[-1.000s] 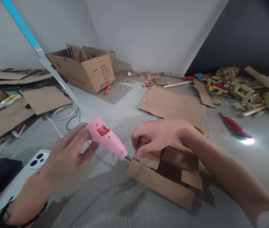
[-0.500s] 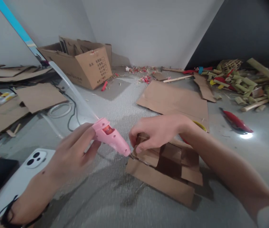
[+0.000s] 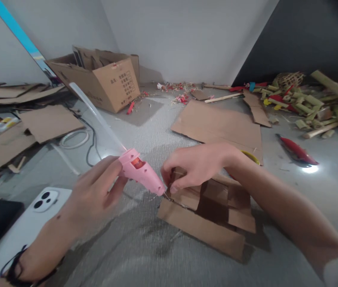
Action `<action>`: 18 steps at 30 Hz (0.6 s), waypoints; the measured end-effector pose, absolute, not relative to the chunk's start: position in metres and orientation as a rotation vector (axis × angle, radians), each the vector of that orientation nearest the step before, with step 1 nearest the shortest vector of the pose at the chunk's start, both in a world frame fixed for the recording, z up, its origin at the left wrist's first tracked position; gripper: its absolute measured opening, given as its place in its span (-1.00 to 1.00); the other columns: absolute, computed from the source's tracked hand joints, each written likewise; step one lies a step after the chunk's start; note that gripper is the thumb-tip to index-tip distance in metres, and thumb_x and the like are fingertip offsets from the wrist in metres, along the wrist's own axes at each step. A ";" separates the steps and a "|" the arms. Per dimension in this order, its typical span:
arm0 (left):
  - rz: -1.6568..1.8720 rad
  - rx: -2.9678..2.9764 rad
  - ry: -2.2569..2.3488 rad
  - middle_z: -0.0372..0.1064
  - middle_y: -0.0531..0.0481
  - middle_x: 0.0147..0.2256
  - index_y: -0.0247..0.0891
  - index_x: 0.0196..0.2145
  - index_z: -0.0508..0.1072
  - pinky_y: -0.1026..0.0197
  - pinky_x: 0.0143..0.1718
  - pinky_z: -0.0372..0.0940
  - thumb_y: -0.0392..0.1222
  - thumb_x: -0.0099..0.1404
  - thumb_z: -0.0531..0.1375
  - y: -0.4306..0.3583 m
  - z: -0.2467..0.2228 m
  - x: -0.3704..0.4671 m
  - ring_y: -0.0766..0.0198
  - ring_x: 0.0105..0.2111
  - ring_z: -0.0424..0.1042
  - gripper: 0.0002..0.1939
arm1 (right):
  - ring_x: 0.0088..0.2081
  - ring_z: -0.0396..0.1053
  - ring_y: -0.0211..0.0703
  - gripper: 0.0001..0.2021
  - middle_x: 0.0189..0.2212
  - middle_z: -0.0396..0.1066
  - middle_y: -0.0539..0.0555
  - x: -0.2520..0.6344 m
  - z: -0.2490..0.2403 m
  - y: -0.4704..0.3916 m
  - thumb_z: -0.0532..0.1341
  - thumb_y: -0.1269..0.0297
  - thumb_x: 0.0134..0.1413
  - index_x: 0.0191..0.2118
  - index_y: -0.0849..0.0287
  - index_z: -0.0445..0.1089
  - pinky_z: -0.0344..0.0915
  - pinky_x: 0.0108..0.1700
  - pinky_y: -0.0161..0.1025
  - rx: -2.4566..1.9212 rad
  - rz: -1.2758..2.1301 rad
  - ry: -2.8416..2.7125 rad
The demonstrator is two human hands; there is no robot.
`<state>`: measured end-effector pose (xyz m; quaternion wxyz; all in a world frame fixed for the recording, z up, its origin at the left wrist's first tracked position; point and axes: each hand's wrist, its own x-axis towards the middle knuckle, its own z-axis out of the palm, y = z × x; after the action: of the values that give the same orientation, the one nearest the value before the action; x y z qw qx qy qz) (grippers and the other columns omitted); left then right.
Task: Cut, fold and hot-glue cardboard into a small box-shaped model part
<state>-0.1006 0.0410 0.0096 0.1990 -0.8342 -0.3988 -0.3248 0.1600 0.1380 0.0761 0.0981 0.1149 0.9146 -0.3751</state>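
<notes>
My left hand (image 3: 97, 191) is closed around a pink hot glue gun (image 3: 143, 173), its grip mostly hidden by the fingers. A long translucent glue stick (image 3: 97, 115) sticks out of the gun's back end, up and to the left. The nozzle points down right, at the left end of a small cardboard box (image 3: 201, 233) with an outspread flap. With fingers and thumb, my right hand (image 3: 197, 169) pinches an upright cardboard piece at that end, close to the nozzle. Part of the box lies hidden under my right hand and wrist.
A large open carton (image 3: 112, 85) stands at the back left. A flat cardboard sheet (image 3: 219, 123) lies behind my right hand. Bamboo pieces (image 3: 312, 105) pile up at right, near a red utility knife (image 3: 298, 149). A white phone (image 3: 47, 199) lies beside my left wrist.
The glue gun has shifted very slightly to the right, and its glue stick's upper end has swung right and down. My right hand and the box look nearly unmoved.
</notes>
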 end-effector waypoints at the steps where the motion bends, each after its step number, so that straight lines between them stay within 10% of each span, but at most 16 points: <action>1: -0.907 -2.335 -1.109 0.50 0.03 -0.23 -0.20 -0.15 0.44 0.33 -0.26 0.41 -0.47 0.35 0.19 0.041 0.010 -0.101 0.30 -0.31 0.51 -0.79 | -0.26 0.44 -0.17 -0.84 -0.24 0.57 0.06 0.160 0.076 0.138 0.26 0.30 0.21 -0.15 0.24 0.53 0.23 -0.29 -0.28 0.343 -1.102 2.705; 18: -0.908 -2.354 -1.076 0.46 0.05 -0.27 -0.26 -0.25 0.40 0.38 -0.24 0.34 -0.51 0.32 0.22 0.042 0.005 -0.096 0.38 -0.33 0.42 -0.82 | -0.25 0.45 -0.19 -0.86 -0.23 0.58 0.05 0.157 0.078 0.137 0.26 0.33 0.21 -0.17 0.25 0.53 0.22 -0.28 -0.31 0.358 -1.106 2.673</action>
<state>-0.0960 0.0416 0.0054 0.1979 -0.8413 -0.3843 -0.3245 0.1575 0.1372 0.0784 0.1129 0.1219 0.9112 -0.3771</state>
